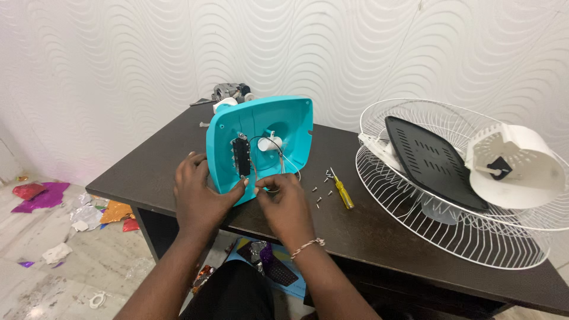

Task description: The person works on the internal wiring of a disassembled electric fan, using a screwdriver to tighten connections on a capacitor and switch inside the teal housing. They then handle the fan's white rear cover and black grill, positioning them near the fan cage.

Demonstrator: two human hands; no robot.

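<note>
A turquoise plastic fan base shell (290,121) stands on edge on the dark table (379,231), its hollow inside facing me. A black switch block (241,157) and thin wires sit inside it. My left hand (198,192) grips the shell's lower left rim, thumb near the switch block. My right hand (284,201) pinches the thin wires at the shell's lower edge. A yellow-handled screwdriver (342,192) and several small screws (320,192) lie just right of my right hand.
White wire fan guards (415,178) lie at the right, holding a black vented panel (432,160) and a white motor cover (521,172). A grey motor part (228,92) sits behind the shell. Foil scraps (41,192) litter the floor at left.
</note>
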